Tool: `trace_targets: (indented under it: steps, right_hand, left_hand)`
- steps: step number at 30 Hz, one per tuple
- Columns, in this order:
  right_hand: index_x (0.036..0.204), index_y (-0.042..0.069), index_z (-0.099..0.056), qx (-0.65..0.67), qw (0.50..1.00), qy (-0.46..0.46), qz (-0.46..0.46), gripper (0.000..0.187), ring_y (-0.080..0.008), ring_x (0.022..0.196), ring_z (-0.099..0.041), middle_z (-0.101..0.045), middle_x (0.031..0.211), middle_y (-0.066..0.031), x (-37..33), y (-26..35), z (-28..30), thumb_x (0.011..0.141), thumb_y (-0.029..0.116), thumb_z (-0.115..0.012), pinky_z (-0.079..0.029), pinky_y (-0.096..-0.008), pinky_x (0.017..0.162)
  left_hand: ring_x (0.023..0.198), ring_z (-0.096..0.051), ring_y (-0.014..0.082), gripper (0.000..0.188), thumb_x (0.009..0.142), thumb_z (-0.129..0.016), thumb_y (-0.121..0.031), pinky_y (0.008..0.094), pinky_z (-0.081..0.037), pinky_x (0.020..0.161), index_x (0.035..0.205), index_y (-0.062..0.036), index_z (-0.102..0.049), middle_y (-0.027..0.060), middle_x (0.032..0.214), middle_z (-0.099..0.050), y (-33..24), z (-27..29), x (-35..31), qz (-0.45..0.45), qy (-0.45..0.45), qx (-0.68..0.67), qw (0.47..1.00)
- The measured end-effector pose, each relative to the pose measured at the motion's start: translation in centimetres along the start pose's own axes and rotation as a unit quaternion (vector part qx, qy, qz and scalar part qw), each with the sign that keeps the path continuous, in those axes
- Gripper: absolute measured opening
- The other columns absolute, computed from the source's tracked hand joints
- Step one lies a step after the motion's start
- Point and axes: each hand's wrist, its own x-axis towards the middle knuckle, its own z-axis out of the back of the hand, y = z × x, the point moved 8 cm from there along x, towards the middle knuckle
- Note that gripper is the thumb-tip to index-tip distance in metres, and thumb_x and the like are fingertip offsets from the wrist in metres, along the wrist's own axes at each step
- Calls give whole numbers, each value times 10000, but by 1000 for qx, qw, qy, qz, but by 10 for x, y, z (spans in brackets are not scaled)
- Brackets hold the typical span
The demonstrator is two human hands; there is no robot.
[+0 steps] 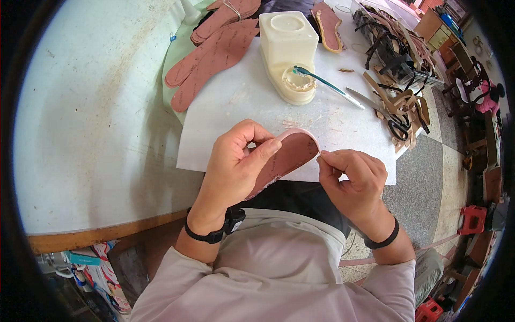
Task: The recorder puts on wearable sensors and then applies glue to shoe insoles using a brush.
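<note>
In front of my body I hold a reddish-brown insole, tilted over the near edge of the white work sheet. A pale pink strip runs round its rounded far end. My left hand is closed, its thumb and fingers pinching the strip and the insole's edge on the left. At the right edge, my right hand pinches the strip between thumb and fingers. Whitish residue shows along the insole's lower edge. Beyond my hands stands a cream plastic glue dispenser, a green-and-white toothbrush resting across its round opening.
Stacked reddish insoles lie at the far left of the white sheet. Scissors and loose tan straps lie at the right. An edged insole and a crate of straps are farther back. A red stool stands on the floor.
</note>
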Motion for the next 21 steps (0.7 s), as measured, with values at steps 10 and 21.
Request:
trace_targets:
  steps: [10,21]
  right_hand:
    - [867,24,-670,-26,999,-18,29,212,-209,546,-662,-689,704,-67,-2,5,-1,762,-71,-828,-539,-303,510]
    - [883,1,-679,-65,996,-24,55,162,-230,586,-695,-726,770,-111,-5,7,-4,809,-72,-804,-571,-317,546]
  left_hand:
    - [807,-569,48,116,1007,-722,-72,229,-484,693,949,11,-665,9,863,-665,2,-3,-3,17,-16,-18,1000]
    - [799,-589,61,136,1009,-725,-87,237,-490,691,947,19,-666,28,847,-683,-2,-7,-3,7,-20,-12,1000]
